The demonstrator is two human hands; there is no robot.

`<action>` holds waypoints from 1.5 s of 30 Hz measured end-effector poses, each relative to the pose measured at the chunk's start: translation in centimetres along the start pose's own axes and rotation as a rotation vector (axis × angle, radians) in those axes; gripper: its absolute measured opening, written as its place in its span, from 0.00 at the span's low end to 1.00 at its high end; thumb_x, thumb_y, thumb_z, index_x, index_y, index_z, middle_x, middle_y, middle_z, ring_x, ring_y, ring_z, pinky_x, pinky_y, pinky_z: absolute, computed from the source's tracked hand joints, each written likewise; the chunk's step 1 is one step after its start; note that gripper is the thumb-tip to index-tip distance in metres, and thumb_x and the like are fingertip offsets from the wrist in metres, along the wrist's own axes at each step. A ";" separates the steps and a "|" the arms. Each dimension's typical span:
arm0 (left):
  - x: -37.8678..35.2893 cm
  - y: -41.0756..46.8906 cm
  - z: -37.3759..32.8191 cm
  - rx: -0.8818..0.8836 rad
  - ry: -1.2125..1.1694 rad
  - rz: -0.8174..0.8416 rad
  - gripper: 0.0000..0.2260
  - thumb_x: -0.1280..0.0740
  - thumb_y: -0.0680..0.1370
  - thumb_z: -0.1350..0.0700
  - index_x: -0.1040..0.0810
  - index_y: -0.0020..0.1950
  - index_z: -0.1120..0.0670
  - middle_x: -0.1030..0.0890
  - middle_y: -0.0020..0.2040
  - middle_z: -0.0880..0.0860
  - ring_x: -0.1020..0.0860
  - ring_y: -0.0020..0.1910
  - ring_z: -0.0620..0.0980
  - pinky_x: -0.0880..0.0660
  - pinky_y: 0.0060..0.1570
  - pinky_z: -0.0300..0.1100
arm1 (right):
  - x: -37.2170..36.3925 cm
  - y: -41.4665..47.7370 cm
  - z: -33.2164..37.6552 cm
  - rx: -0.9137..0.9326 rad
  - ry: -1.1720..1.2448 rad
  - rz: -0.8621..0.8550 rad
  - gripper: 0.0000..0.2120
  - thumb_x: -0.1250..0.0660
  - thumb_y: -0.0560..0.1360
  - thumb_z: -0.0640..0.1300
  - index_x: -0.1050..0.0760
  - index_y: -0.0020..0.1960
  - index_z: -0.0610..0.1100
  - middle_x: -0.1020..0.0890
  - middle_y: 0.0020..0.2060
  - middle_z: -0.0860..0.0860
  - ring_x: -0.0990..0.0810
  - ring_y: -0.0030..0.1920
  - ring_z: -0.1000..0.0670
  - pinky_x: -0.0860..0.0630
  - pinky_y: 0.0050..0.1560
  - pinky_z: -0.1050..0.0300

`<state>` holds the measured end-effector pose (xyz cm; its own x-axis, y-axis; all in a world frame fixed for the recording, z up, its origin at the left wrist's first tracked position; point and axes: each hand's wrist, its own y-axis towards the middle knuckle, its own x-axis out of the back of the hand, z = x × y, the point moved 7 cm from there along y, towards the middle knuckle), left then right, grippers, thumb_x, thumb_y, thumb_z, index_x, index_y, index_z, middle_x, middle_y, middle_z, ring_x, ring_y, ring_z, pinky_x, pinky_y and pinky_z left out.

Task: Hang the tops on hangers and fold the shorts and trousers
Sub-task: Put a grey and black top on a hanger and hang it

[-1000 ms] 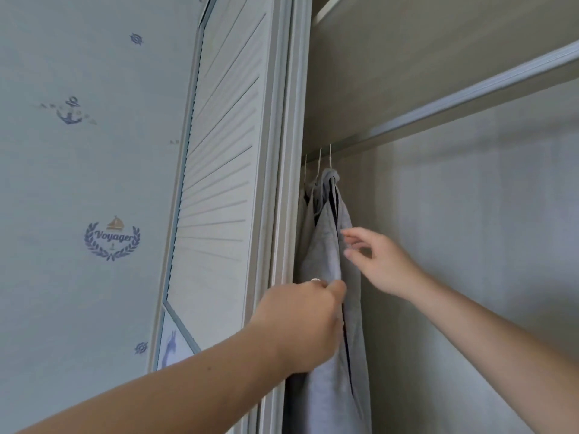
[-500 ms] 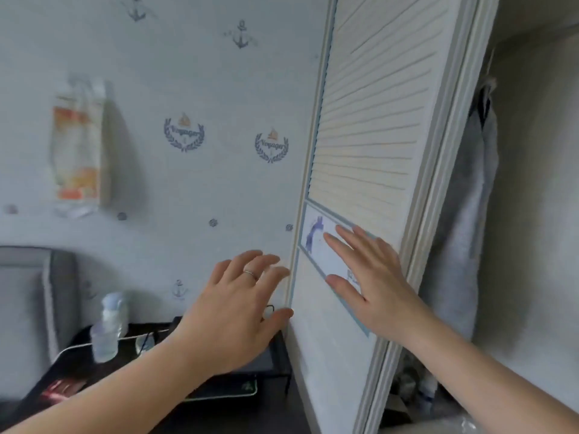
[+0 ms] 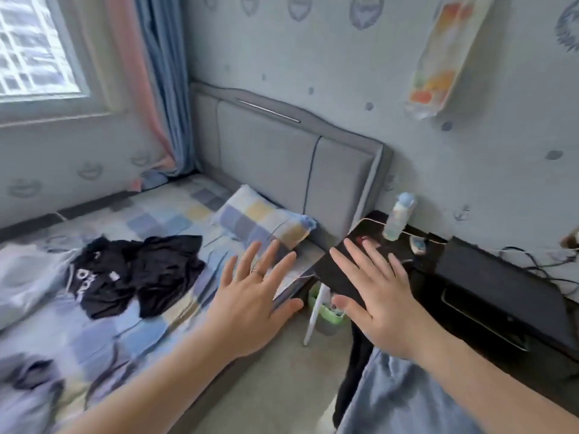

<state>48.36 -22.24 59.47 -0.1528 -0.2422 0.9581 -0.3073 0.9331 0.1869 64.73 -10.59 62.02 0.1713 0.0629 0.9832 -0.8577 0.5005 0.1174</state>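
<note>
While both hands, left (image 3: 250, 303) and right (image 3: 377, 297), hover spread and empty, crumpled black clothes (image 3: 134, 274) lie on the checked bed (image 3: 103, 336).

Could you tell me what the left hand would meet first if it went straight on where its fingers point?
Probably the checked pillow, which lies just beyond the fingertips of the open left hand; depth is unclear, so it could pass over it and reach the grey headboard.

Daylight came through a window (image 3: 31, 48) on the left, beside pink and blue curtains (image 3: 166, 89). A grey headboard (image 3: 275, 158) stood against the light blue wall (image 3: 313, 51). The floor (image 3: 282, 377) was pale.
</note>
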 end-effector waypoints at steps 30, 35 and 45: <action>-6.0 -34.3 48.5 1.416 -0.306 0.084 0.29 0.50 0.80 0.31 0.45 0.80 0.40 0.48 0.82 0.45 0.54 0.81 0.48 0.50 0.77 0.54 | -36.7 28.1 49.3 0.680 0.290 0.816 0.30 0.51 0.81 0.66 0.54 0.80 0.62 0.46 0.80 0.61 0.52 0.80 0.55 0.52 0.77 0.47; -9.3 -39.2 53.2 1.538 -0.409 0.148 0.28 0.48 0.81 0.33 0.42 0.79 0.40 0.45 0.82 0.46 0.50 0.80 0.49 0.49 0.76 0.53 | -43.5 29.0 53.9 0.655 0.188 0.969 0.31 0.50 0.81 0.66 0.53 0.81 0.61 0.41 0.79 0.58 0.47 0.80 0.51 0.46 0.76 0.46; -19.5 -55.4 61.6 1.911 -0.812 0.116 0.24 0.42 0.82 0.39 0.36 0.76 0.46 0.34 0.77 0.49 0.41 0.77 0.53 0.40 0.71 0.54 | -55.0 24.5 67.3 0.603 0.083 1.107 0.30 0.45 0.82 0.62 0.49 0.81 0.57 0.36 0.77 0.54 0.39 0.77 0.49 0.40 0.73 0.44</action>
<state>10.48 -85.59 17.11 -0.3602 -0.7496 0.5553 -0.5542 -0.3069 -0.7737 1.67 -59.92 20.23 -0.7667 0.2606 0.5867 -0.6419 -0.3252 -0.6944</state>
